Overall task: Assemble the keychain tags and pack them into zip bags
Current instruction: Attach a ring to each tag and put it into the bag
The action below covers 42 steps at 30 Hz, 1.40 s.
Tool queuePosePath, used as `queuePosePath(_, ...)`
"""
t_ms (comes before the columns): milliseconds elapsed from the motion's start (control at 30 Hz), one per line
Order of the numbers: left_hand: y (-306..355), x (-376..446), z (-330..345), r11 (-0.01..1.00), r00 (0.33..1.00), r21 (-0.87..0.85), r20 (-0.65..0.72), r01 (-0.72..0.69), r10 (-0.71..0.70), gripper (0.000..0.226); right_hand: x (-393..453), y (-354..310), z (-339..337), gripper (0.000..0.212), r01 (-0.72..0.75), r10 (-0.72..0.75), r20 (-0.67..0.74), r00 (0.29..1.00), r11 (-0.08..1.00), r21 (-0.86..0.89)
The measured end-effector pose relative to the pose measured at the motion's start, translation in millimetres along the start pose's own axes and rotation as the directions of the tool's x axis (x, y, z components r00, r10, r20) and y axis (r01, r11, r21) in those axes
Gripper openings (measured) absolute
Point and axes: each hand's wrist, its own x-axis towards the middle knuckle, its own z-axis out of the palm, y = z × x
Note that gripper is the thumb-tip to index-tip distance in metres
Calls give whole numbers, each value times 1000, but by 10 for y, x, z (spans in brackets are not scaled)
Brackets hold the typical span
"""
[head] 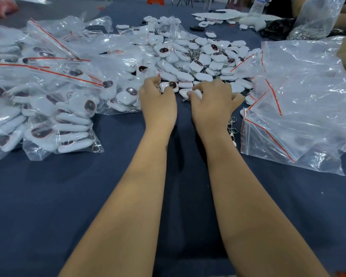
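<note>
A heap of loose white keychain tags (204, 56), some with a dark oval face, lies at the middle of the blue table. At the heap's near edge, my left hand (158, 102) has its fingers curled round a tag with a dark face (169, 85). My right hand (214, 102) pinches a plain white tag (196, 93) beside it. Filled zip bags (42, 108) with red seals are piled at the left. Empty zip bags (300, 108) lie stacked at the right.
Loose metal clasps (232, 126) lie by my right wrist. At the far right, another person's arm, a plastic bottle (258, 6) and a bag of metal rings (308, 31) are in view. The blue table (48, 206) stretches bare towards me.
</note>
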Motion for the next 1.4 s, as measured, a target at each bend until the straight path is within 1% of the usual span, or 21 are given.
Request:
queuePosePath(67,-8,-63,19,992,995,84,36,-98,95,29,-24,-16,-20,21,31,-25,-56,998,994,109)
queuePosePath(133,10,-129,52,986,979,-1,121,-164,163,27,-40,-64,-51,19,37,-1,-95,996,925,379)
queuePosePath(200,40,-183,78,975,969,-195,196,-110,149,28,-63,-143,-81,16,12,57,-101,993,814,581)
queuePosePath(267,64,-211,103,938,963,-345,263,36,59,25,-75,-236,-79,13,-28,116,-89,989,750,661)
queuePosePath(333,71,-199,112,898,944,-403,327,176,-38,30,-71,-316,-54,9,-120,182,-4,983,663,739)
queuePosePath(400,64,-164,87,857,930,-438,348,272,-118,35,-61,-362,-28,8,-253,230,152,961,515,819)
queuePosePath(467,58,-115,56,768,924,-540,342,344,-173,33,-60,-353,-3,19,-378,195,330,924,323,868)
queuePosePath(500,57,-91,42,707,922,-606,340,366,-186,31,-56,-332,18,27,-428,160,399,903,256,867)
queuePosePath(567,60,-41,19,604,919,-695,333,390,-210,31,-50,-276,47,38,-488,107,476,873,223,844)
queuePosePath(667,51,0,-5,572,907,-704,343,420,-244,25,-51,-212,53,32,-455,87,451,888,293,841)
queuePosePath(733,53,-7,-25,584,903,-689,341,429,-260,18,-79,-191,42,26,-386,69,384,921,311,868)
queuePosePath(800,49,-13,-45,674,921,-629,300,386,-248,16,-94,-178,34,30,-329,58,327,943,293,898)
queuePosePath(867,48,-27,-65,768,938,-546,271,335,-216,12,-87,-160,29,36,-331,75,322,944,251,910)
queuePosePath(933,54,-44,-89,817,937,-479,288,320,-198,6,-80,-150,29,39,-361,98,348,932,195,912)
queuePosePath(967,52,-55,-98,834,934,-452,301,317,-192,7,-75,-146,32,40,-375,111,360,926,165,912)
queuePosePath(1100,42,-57,-111,849,910,-413,381,328,-166,34,-70,-158,39,39,-410,143,397,907,78,909)
queuePosePath(1167,25,-44,-114,859,903,-396,401,324,-156,38,-50,-164,20,42,-463,149,459,876,-14,886)
queuePosePath(1233,1,-31,-120,912,909,-309,394,271,-136,46,-34,-151,-7,43,-498,116,509,853,-108,860)
queuePosePath(1267,-8,-34,-125,936,911,-264,395,232,-114,48,-31,-145,-18,42,-503,97,513,853,-108,857)
queuePosePath(1333,-17,-50,-130,961,913,-219,403,169,-68,49,-38,-143,-18,44,-505,83,505,859,-29,863)
queuePosePath(1400,-18,-59,-129,966,914,-212,402,151,-55,48,-47,-149,-10,48,-506,87,502,860,28,862)
